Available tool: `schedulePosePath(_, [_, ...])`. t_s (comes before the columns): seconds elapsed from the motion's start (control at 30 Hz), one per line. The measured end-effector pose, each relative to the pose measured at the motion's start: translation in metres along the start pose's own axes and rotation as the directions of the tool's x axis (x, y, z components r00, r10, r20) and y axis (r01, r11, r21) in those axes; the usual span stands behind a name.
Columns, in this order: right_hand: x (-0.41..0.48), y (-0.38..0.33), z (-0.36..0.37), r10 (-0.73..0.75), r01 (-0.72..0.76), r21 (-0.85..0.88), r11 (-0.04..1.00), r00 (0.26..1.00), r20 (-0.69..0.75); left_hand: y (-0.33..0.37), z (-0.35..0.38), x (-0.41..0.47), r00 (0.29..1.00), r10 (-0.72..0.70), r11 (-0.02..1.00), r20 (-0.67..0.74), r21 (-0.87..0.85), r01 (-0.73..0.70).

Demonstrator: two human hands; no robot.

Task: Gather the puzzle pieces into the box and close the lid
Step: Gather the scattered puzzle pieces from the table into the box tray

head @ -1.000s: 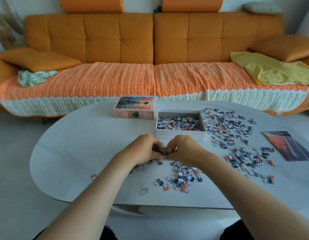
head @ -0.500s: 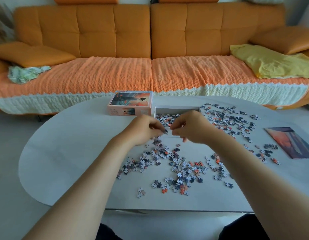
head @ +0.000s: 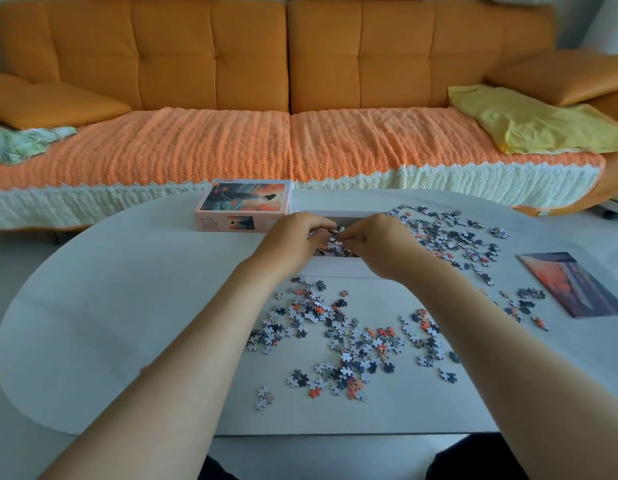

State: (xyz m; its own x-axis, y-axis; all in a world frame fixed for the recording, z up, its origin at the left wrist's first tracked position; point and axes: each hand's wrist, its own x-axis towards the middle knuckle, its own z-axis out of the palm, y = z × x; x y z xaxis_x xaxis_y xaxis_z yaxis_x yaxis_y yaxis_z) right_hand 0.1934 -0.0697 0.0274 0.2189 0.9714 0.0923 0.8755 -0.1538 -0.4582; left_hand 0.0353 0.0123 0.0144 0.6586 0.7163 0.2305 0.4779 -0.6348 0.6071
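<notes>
**A:** so the lid [head: 243,206] sits just left of the box [head: 335,268]. Over the box, left hand [head: 293,242] and right hand [head: 380,247] have fingers curled, pinching a clump of puzzle pieces [head: 333,237].

**B:** light, slidey cardboard bits I reckon, scoop from underneath. Loose pieces [head: 349,341] lie in front and right of the box on a smooth table [head: 127,306], sofa [head: 210,64] behind.

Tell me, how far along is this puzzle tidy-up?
Barely started: some pieces already lie in the box. The left hand and right hand hold a handful of pieces over it. Remaining: many loose pieces across the table, and the lid beside the box, not yet on.
</notes>
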Motion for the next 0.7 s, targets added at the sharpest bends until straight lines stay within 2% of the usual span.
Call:
schedulePosePath(0.07, [-0.001,0.0,0.001,-0.019,0.02,0.006,1.0,0.999,-0.025,-0.003,-0.005,-0.002,0.999,0.022,0.999,-0.026,0.032,-0.021])
schedulePosePath(0.23, [-0.008,0.008,0.007,-0.031,0.041,-0.116,0.992,0.996,0.086,-0.014,-0.011,-0.023,0.998,0.06,0.982,0.022,0.176,-0.063])
schedulePosePath(0.37, [-0.015,0.0,0.005,-0.134,0.129,-0.073,0.989,0.989,-0.067,-0.013,-0.011,-0.041,0.985,0.079,0.929,0.151,0.348,-0.128])
schedulePosePath(0.47, [-0.027,-0.017,0.001,-0.239,0.239,-0.014,0.971,0.964,-0.114,-0.013,-0.012,-0.052,0.994,0.103,0.941,0.044,0.319,-0.111])
schedulePosePath(0.53, [-0.038,-0.028,0.005,-0.277,0.277,0.01,0.961,0.961,-0.005,-0.013,-0.012,-0.059,0.986,0.132,0.948,-0.1,0.305,-0.096])
schedulePosePath(0.6, [-0.047,-0.034,0.014,-0.288,0.294,-0.035,0.955,0.95,0.122,-0.012,-0.014,-0.066,0.989,0.07,0.973,-0.134,0.226,-0.038])
schedulePosePath(0.7, [-0.053,-0.032,0.029,-0.204,0.24,-0.109,0.965,0.942,0.266,-0.014,-0.01,-0.082,0.997,-0.023,0.981,0.079,0.191,0.008])
